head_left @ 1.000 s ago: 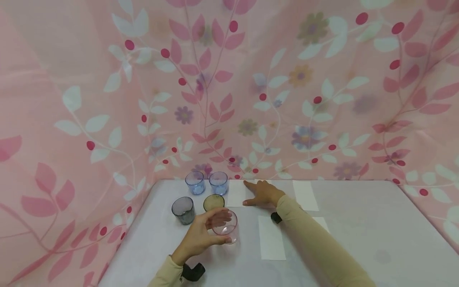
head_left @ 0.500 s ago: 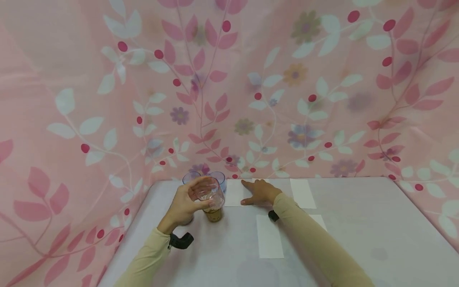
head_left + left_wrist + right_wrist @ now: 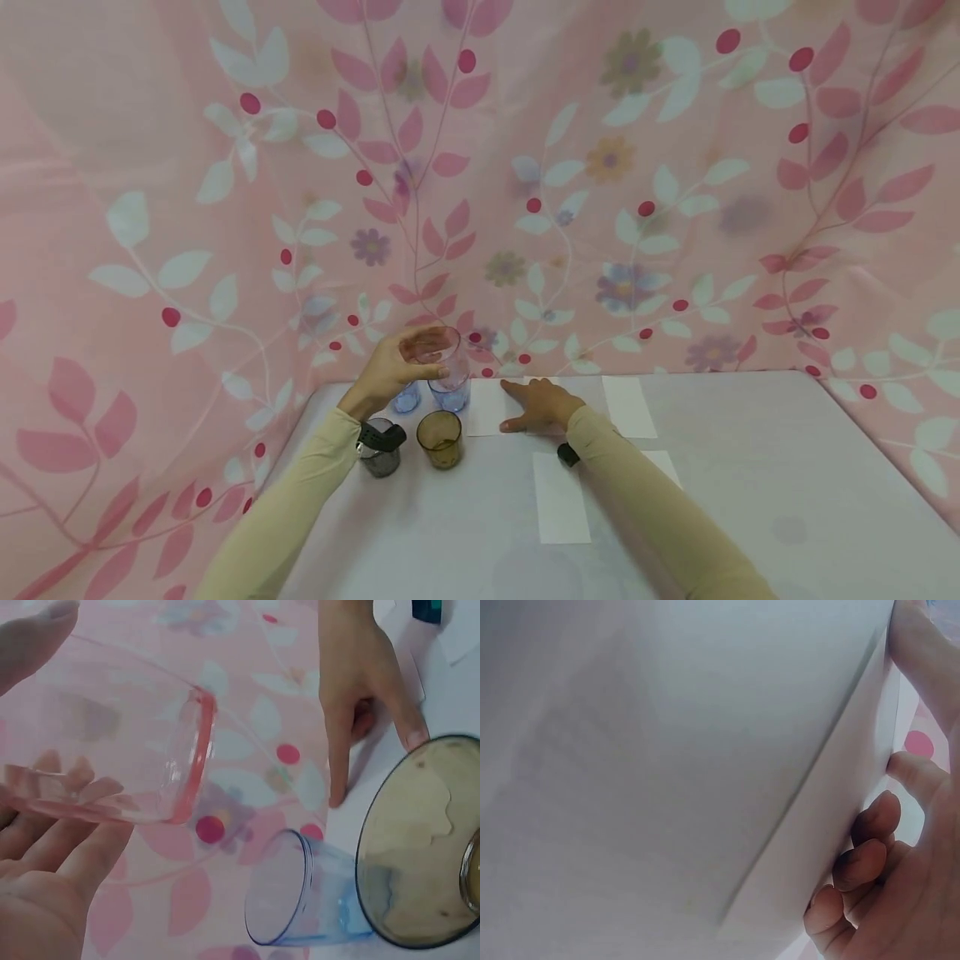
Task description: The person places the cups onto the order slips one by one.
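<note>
My left hand (image 3: pixel 386 371) grips a clear pink glass (image 3: pixel 456 365) by its side and holds it up at the back left, where it overlaps a blue glass (image 3: pixel 452 402) in the head view. The left wrist view shows thumb and fingers around the pink glass (image 3: pixel 142 742). A second blue glass (image 3: pixel 406 401) is partly hidden by this hand. Nearer stand an olive-brown glass (image 3: pixel 439 442) and a grey glass (image 3: pixel 382 463), the latter partly covered by the wrist camera. My right hand (image 3: pixel 546 406) rests on a white paper strip (image 3: pixel 486 410), index finger and thumb extended, other fingers bent.
More white paper strips lie on the pale table (image 3: pixel 750 500): one right of the right hand (image 3: pixel 630 408), another in front (image 3: pixel 562 504), and one partly under the right forearm (image 3: pixel 664 465). A pink floral curtain (image 3: pixel 600 208) hangs behind the table.
My left hand has carried the pink glass up and away, from in front of the olive-brown glass to over the blue glasses. The right hand has stayed in place.
</note>
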Motion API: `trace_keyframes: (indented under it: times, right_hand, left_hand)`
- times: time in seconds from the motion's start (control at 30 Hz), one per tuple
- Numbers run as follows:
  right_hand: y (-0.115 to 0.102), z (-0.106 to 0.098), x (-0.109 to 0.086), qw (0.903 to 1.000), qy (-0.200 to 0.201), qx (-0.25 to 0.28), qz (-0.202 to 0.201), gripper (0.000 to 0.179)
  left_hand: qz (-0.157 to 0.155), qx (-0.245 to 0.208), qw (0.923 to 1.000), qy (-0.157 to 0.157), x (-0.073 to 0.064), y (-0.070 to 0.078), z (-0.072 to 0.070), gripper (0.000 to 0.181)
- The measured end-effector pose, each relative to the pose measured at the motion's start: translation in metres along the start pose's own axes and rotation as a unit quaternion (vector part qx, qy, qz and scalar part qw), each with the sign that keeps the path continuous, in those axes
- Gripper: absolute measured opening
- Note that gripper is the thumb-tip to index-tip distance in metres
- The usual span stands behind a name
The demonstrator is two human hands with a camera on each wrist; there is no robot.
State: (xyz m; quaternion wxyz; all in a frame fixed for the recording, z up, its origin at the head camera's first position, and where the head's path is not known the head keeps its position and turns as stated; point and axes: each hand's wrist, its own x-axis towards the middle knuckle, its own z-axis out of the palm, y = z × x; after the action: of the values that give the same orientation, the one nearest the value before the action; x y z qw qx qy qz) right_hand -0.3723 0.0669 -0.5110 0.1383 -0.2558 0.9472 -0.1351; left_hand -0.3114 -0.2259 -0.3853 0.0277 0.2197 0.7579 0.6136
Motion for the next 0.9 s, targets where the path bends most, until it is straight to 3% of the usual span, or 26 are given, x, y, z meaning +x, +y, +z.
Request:
trace_keyframes:
  times: [0.17, 0.37, 0.63, 0.9]
  right_hand:
    - [0.000, -0.001, -0.001, 1.0000, -0.001, 0.007, 0.001, 0.095]
    - [-0.001, -0.001, 0.000, 0.9999, -0.006, 0.010, 0.002, 0.096]
    - [0.001, 0.001, 0.004, 0.9999, -0.008, 0.000, 0.008, 0.098]
    - [0.003, 0.002, 0.006, 0.9999, -0.004, -0.014, 0.004, 0.098]
  left_hand:
    - [-0.038, -0.005, 0.9980, -0.050, 0.017, -0.011, -0.007, 0.067]
    - [-0.058, -0.025, 0.9943, -0.086, 0.032, -0.019, 0.001, 0.066]
    - [-0.097, 0.033, 0.9914, -0.081, 0.044, -0.029, 0.024, 0.067]
    - [-0.118, 0.061, 0.9868, -0.093, 0.051, -0.040, 0.034, 0.070]
